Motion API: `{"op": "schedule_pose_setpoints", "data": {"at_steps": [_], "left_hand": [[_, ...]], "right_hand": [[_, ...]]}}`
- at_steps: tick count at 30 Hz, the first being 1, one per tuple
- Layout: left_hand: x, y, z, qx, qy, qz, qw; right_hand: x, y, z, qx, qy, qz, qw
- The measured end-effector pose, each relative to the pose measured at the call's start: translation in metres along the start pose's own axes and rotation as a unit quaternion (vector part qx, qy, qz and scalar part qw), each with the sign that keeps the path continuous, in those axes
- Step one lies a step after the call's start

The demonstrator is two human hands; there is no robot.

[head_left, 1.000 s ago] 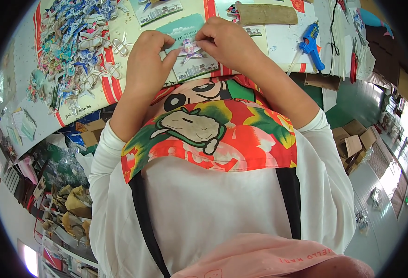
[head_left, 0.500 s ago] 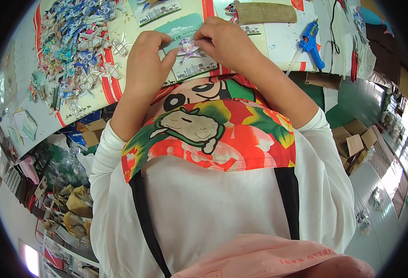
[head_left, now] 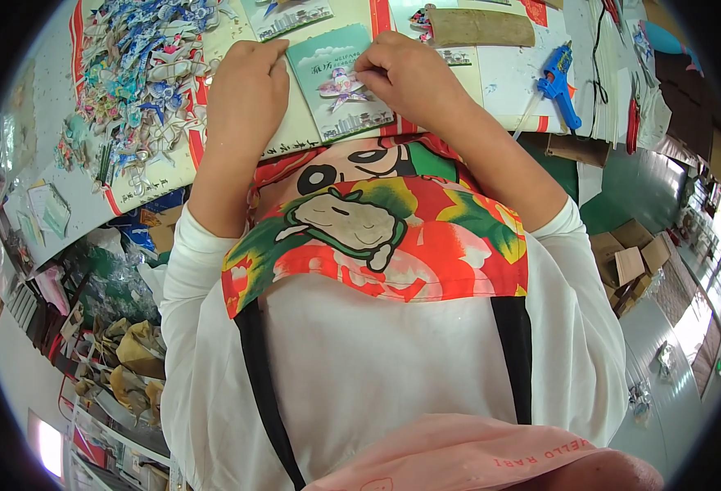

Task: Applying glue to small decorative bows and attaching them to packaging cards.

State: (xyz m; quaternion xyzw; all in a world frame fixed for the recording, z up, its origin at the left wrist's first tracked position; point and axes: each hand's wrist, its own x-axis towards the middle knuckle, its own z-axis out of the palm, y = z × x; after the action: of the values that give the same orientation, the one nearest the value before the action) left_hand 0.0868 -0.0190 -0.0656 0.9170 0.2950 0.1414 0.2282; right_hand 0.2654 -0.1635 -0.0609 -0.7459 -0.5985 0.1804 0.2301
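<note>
So the bit I'd worry about is the pale ornament (head_left: 340, 84) ending up crooked: if the right hand (head_left: 399, 72) drags on its wing while pulling back, it could twist or crease, since those wings look thin. Can't see whether it's stuck down or just resting there. The teal card (head_left: 332, 45) sits right by the near edge of the tabletop (head_left: 88, 209), so with nothing obviously pinning it, a bump from the apron (head_left: 377, 282) could probably shove it too. As for where things are, the ornament lies around the middle of the card, right beside the right fingers, which are bent close together at its right wing; can't tell if they're really pinching it. The left hand (head_left: 250, 82) is just off the card's left edge, well apart from the ornament, fingers bent over, and I can't tell whether they're spread or pressed together.
</note>
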Motion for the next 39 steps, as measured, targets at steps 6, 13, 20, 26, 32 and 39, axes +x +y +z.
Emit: {"op": "schedule_pose_setpoints", "data": {"at_steps": [6,13,20,26,32,39], "left_hand": [[0.002,0.01,-0.001,-0.007,-0.026,-0.009,1.0],[0.008,0.011,-0.001,-0.062,-0.048,-0.065,0.995],[0.024,0.002,-0.007,-0.095,-0.117,-0.125,0.981],[0.023,-0.006,-0.005,-0.146,-0.117,-0.157,0.97],[0.028,-0.011,-0.013,-0.212,-0.137,-0.185,0.95],[0.035,-0.013,-0.024,-0.204,-0.197,-0.175,0.943]], "right_hand": [[0.0,0.001,0.001,0.004,0.005,-0.007,1.0],[-0.001,0.003,0.001,0.03,0.002,-0.01,0.999],[-0.002,0.005,-0.017,0.124,-0.028,0.033,0.991],[-0.003,0.008,-0.029,0.155,-0.01,0.025,0.988],[-0.001,0.012,-0.031,0.16,-0.002,0.016,0.987],[0.003,0.011,-0.032,0.134,0.004,0.007,0.991]]}}
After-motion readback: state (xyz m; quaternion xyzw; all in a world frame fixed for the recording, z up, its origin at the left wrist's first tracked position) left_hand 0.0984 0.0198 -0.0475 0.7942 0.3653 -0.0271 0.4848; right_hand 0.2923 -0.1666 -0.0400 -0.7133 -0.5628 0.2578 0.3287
